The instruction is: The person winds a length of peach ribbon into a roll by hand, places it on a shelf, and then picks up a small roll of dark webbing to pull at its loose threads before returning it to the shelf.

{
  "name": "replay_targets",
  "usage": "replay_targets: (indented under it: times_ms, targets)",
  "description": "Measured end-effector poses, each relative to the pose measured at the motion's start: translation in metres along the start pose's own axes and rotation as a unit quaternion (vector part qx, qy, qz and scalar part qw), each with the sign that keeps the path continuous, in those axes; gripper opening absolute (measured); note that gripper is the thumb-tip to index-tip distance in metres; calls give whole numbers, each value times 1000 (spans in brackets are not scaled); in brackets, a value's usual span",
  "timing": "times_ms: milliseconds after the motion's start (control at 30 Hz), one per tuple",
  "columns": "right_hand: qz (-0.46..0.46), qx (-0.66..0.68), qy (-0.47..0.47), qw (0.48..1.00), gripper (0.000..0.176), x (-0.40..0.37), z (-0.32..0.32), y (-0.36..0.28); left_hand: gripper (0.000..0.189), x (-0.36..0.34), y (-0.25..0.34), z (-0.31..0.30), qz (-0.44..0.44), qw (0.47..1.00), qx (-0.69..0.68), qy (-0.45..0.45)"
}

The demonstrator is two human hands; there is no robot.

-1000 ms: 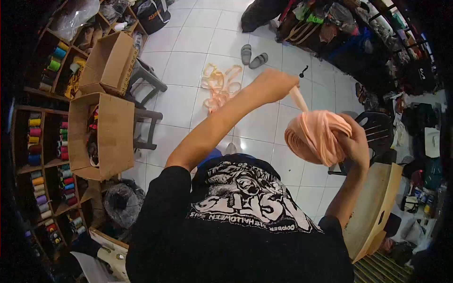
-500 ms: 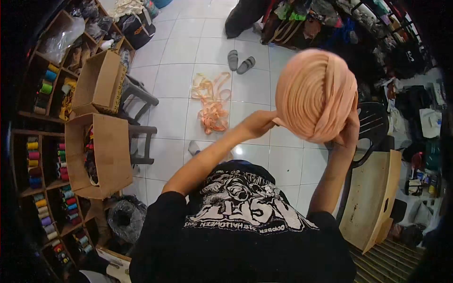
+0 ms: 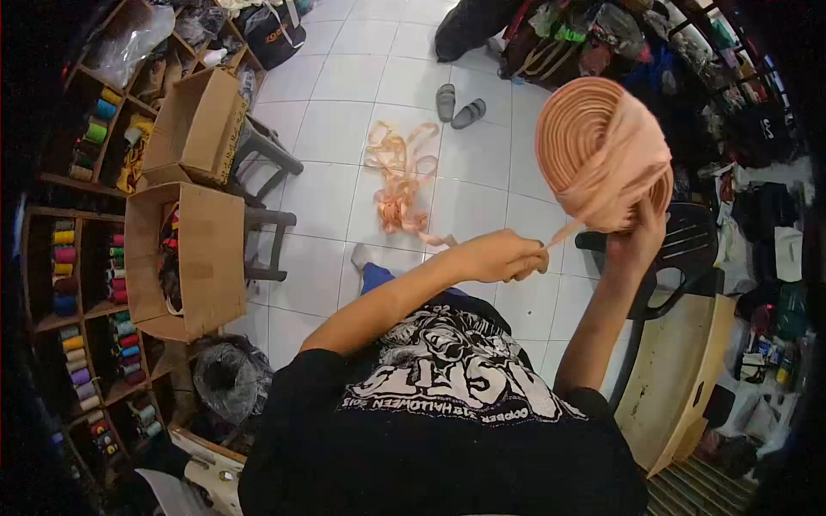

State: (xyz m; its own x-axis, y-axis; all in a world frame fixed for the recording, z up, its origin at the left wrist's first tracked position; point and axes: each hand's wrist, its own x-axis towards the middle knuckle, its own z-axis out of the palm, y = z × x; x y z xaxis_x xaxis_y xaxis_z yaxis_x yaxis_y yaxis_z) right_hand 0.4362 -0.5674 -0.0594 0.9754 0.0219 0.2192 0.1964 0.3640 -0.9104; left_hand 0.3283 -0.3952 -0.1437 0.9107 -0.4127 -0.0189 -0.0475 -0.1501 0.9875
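Note:
A large coiled roll of peach fabric ribbon (image 3: 602, 155) is held up at the right, tilted so that its spiral side shows. My right hand (image 3: 637, 236) grips the roll from below, its fingers partly hidden behind it. My left hand (image 3: 509, 257), closed, pinches the ribbon strip, which runs taut from the fist up to the roll's lower edge. From under the left wrist the strip trails down to a loose tangle of peach ribbon (image 3: 397, 206) lying on the tiled floor.
At the left, cardboard boxes (image 3: 185, 258) sit on dark stools beside shelves of thread spools (image 3: 64, 267). Grey slippers (image 3: 456, 107) lie on the white tiles. A black chair (image 3: 680, 245) and a wooden tray-like panel (image 3: 667, 378) stand at the right, near piled bags (image 3: 594, 43).
My left hand has moved right and down, away from the roll, drawing the strip taut. The roll has turned and shifted slightly right in my right hand.

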Motion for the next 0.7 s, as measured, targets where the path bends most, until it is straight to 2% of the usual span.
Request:
replay_targets:
  times_ms: [33, 67, 100, 133, 167, 200, 233, 267, 300, 333, 433, 467, 567, 600, 633, 700]
  targets:
    - [50, 90, -18, 994, 46, 1, -6, -8, 18, 0, -14, 6, -27, 994, -95, -53]
    - [62, 98, -74, 990, 49, 2, -15, -14, 16, 5, -30, 1, 22, 999, -42, -6]
    - [146, 133, -205, 958, 48, 15, -51, -15, 14, 16, -49, -13, 72, 996, 12, 42]
    - [140, 40, -225, 963, 50, 17, -60, -18, 14, 30, -73, -28, 203, 959, 152, 130]
    - [131, -53, -243, 960, 52, 16, -64, -19, 10, 36, -71, -46, 171, 899, 352, 196]
    - [140, -104, -361, 916, 48, 11, -47, -35, 8, 35, -51, -62, 161, 876, 411, 195]
    - [141, -287, -405, 857, 44, 10, -40, -45, 10, 33, -31, -73, 149, 848, 469, 194]
    - [87, -386, -409, 822, 43, 4, -22, -43, 10, 37, -23, -69, 142, 836, 490, 204]
    - [33, -478, -406, 778, 42, -5, -4, -37, 12, 43, -15, -58, 134, 823, 511, 211]
    - [9, -512, -382, 769, 39, -7, 2, -32, 13, 44, -10, -51, 125, 810, 531, 216]
    - [-85, -546, -267, 790, 38, -14, 5, -18, 13, 36, -2, -53, 67, 841, 437, 312]
    - [-105, -553, -231, 793, 36, -15, 10, -18, 14, 32, 1, -51, 85, 850, 378, 358]
    - [-174, -547, -108, 812, 34, -10, 14, -6, 17, 23, 16, -37, 123, 853, 317, 396]
    - [-184, -512, -77, 836, 34, -12, 22, -8, 14, 22, 17, -32, 144, 858, 289, 400]
    - [-163, -499, -29, 851, 37, -8, 21, -6, 13, 22, 16, -26, 153, 885, 226, 378]
    - [-111, -245, -10, 963, 39, 3, 19, -5, 12, 23, 11, -17, 175, 921, 100, 333]
